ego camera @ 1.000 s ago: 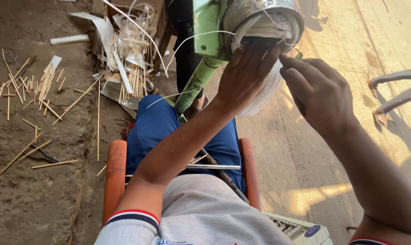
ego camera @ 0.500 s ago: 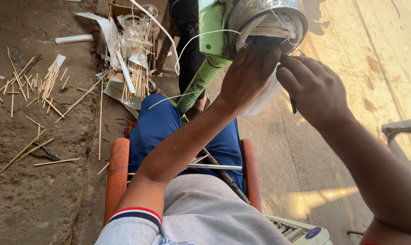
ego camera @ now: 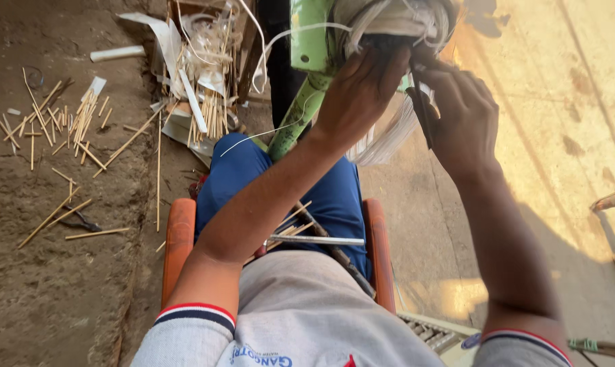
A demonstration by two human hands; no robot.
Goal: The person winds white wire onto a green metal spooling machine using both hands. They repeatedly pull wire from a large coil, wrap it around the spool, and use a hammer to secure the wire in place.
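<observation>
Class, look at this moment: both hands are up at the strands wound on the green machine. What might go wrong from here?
1. The left hand and right hand press into the white strands on the green machine; fingers might get caught or cut.
2. The right hand seems to grip a dark blade-like tool close to the left hand; a slip may nick it.
3. The metal rod resting across the lap could slide off.

White fibre bundle [ego camera: 389,20] atop green frame [ego camera: 311,41]

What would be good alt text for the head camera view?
A seated person's left hand and right hand work at pale fibre strands wound on a green metal frame. Thin sticks lie scattered on the dirt ground to the left.
</observation>
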